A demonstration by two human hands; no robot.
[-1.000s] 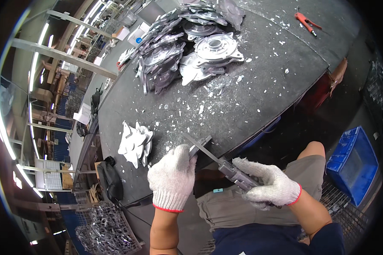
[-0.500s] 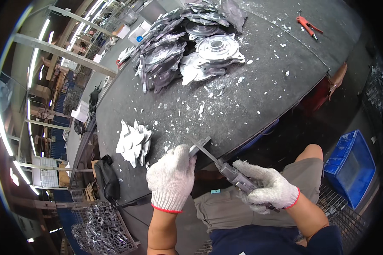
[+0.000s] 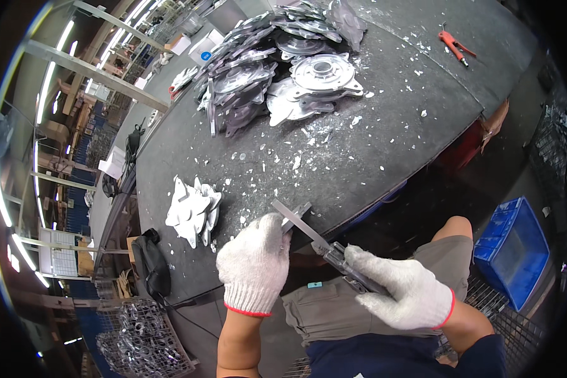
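Observation:
My left hand [image 3: 255,266], in a white knit glove with a red cuff, is closed on a small grey metal part [image 3: 301,213] at the table's near edge. Gloved the same way, my right hand [image 3: 404,288] grips the dark body of a power file [image 3: 341,259], thumb stretched along its top. The file's flat narrow blade [image 3: 301,227] slants up to the left and crosses by the metal part; I cannot tell whether they touch. Left of my left hand lies a small pile of pointed silvery metal castings [image 3: 194,211].
Flat metal castings [image 3: 240,79] stand stacked at the far side of the dark table [image 3: 359,170], which is strewn with metal flakes. A red air blow gun [image 3: 453,45] lies far right. Beside my knee is a blue bin [image 3: 511,252]; a wire basket [image 3: 146,340] of metal parts stands lower left.
My right hand has shifted its hold on the power file, its fingers now straighter. The blade has moved slightly and sits at a different tilt. My left hand stays nearly in place.

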